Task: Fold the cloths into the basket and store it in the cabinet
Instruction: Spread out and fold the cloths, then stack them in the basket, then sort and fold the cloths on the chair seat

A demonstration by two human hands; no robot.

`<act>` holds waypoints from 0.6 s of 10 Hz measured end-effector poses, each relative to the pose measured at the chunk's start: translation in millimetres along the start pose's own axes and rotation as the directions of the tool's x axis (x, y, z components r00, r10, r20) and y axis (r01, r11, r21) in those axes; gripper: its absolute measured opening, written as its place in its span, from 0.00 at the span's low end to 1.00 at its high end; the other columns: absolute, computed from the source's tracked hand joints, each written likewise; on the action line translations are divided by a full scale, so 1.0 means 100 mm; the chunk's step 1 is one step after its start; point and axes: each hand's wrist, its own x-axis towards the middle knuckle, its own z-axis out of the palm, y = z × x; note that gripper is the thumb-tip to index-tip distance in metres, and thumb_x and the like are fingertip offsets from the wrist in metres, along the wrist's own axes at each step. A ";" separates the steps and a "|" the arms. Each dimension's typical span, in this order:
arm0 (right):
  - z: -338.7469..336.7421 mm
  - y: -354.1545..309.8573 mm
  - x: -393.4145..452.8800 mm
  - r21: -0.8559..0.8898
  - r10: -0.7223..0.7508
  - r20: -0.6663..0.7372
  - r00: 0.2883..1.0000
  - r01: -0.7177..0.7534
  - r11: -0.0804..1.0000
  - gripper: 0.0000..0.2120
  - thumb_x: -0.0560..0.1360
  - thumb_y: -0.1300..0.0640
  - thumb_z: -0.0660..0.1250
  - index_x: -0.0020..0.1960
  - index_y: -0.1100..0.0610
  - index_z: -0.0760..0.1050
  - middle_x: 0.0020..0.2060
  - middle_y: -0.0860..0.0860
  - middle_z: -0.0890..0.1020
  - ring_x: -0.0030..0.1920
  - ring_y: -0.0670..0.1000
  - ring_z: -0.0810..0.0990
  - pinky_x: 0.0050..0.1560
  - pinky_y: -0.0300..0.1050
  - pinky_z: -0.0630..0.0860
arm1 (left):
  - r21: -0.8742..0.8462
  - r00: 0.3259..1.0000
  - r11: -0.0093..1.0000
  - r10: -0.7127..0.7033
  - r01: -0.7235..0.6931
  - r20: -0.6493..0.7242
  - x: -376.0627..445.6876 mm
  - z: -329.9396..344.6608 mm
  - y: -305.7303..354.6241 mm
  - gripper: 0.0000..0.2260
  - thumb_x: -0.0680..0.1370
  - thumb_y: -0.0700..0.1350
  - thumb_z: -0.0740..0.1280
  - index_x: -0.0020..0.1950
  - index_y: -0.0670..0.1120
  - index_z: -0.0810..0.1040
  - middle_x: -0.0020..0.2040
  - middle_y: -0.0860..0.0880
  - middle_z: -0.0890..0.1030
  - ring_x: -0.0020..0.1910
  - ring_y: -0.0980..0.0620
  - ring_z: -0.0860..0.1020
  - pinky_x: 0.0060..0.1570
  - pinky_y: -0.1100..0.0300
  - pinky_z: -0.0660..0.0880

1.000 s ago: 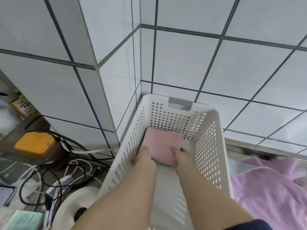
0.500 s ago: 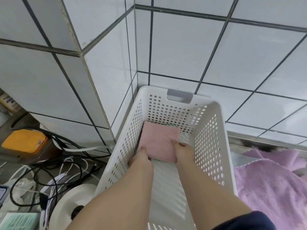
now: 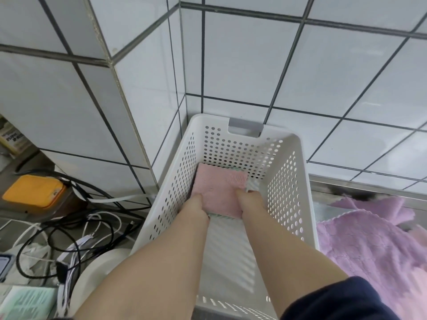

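So over the last second the folded pink cloth (image 3: 218,189) went from held up a bit in the white basket (image 3: 288,185) to sitting right down at the far end of the floor, and I can see a pale green edge peeking out under it — looks like it's landed on top of another folded cloth, though I can't say how many are under there. Both hands are still down on its near edge: left hand (image 3: 196,205) with the thumb lying on top of the near-left corner, right hand (image 3: 250,200) the same on the near-right corner. The fingers under or behind the cloth are hidden, so I can't tell if I'm still pinching it or just patting it flat. The view also tipped down and closer. Meaning for the job, I'd say this one is basically placed and the hands can come out. Not done though — a lilac cloth (image 3: 369,245) lies unfolded just right of the basket, and the cabinet part hasn't started.
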 end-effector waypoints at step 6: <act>-0.95 -0.52 -1.69 0.192 -0.367 0.012 0.930 0.358 0.914 0.27 0.74 0.51 0.69 0.70 0.56 0.66 0.64 0.54 0.74 0.62 0.54 0.72 0.66 0.55 0.70 | -0.048 0.916 0.992 0.123 -0.114 0.382 -1.67 -0.23 0.24 0.14 0.69 0.47 0.75 0.44 0.45 0.72 0.50 0.44 0.77 0.48 0.47 0.77 0.37 0.49 0.75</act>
